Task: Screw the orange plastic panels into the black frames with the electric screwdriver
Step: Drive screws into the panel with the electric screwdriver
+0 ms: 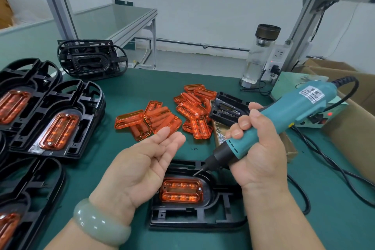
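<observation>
**Base:** Hands?

**Op:** I read the right hand (257,152) as wrapped round the teal electric screwdriver (284,115), fingers curled tight on the grip. The bit slants down and left. Its tip hangs over the recess of the black frame (194,221), just past the panel's far edge. Contact: I cannot tell. The left hand (142,166) is palm up above the frame's left end, fingers loose and relaxed, nothing in it that I can make out. There is a pale green bangle (99,223) on that wrist.

**Base:** Work piece?

**Op:** The frame lies flat at the near edge of the desk (334,219), about the middle. An orange panel (180,190) is seated in its recess. I see one screw head (199,189) at the panel's right end.

**Base:** Stock?

**Op:** I log a heap of loose orange panels (162,119) mid-desk, beyond the hands. Frames with panels fitted (58,119) lie along the left edge. The empty frames (91,59) are stacked near the far edge, left side. A clear water bottle (257,57) stands at the far edge, right. The screwdriver's cable (334,170) trails toward the right edge.
</observation>
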A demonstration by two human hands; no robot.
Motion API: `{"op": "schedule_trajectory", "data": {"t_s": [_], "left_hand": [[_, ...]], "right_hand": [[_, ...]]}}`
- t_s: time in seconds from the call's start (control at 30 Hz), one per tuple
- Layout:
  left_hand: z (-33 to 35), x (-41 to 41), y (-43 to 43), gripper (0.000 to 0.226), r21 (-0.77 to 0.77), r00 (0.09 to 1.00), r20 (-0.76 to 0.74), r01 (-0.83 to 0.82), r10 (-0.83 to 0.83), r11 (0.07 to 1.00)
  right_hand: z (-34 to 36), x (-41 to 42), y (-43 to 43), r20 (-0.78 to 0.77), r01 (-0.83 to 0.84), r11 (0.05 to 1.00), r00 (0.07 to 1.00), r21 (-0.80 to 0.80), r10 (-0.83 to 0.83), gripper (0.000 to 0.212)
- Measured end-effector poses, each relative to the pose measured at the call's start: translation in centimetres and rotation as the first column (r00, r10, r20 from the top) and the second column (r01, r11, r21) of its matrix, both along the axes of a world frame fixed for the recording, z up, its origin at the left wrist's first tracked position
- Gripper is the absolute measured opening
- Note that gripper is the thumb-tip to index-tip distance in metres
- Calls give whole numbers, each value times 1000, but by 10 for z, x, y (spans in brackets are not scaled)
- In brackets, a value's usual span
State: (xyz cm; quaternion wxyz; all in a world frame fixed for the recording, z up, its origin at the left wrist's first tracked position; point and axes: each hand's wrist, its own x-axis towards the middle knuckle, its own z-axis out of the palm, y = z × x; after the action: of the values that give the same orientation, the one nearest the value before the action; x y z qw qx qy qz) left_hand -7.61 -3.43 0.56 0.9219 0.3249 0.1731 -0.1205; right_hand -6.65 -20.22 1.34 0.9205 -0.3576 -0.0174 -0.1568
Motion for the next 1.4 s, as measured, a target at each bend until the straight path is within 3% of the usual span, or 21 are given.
{"op": "schedule_trajectory", "data": {"t_s": [0.1, 0.27, 0.43, 0.83, 1.07, 1.23, 1.4], "left_hand": [[0, -2, -1, 31, 47, 1000, 5, 18, -19, 999], [4, -6, -3, 14, 100, 1000, 14, 7, -8, 995], [6, -7, -5, 16, 240, 999, 18, 38, -44, 970], [4, -16, -14, 31, 252, 987, 123, 68, -102, 965], [4, -20, -15, 11, 266, 956, 105, 240, -275, 934], [4, -18, -14, 21, 202, 961, 82, 245, -266, 948], [7, -20, -20, 10, 154, 963, 42, 257, -267, 954]], "right_hand": [[0, -1, -1, -2, 5, 1000, 1000, 13, -5, 10], [2, -2, 1, -20, 12, 997, 1000, 79, -10, 15], [3, -3, -2, -22, 56, 978, 998, 202, -53, 5], [8, -2, -7, -133, 183, 920, 980, 347, -145, 14], [12, -5, -7, -133, 197, 910, 978, 366, -158, 15], [12, -6, -5, -122, 188, 912, 981, 364, -153, 13], [13, -7, -3, -118, 179, 913, 982, 366, -145, 17]]}}
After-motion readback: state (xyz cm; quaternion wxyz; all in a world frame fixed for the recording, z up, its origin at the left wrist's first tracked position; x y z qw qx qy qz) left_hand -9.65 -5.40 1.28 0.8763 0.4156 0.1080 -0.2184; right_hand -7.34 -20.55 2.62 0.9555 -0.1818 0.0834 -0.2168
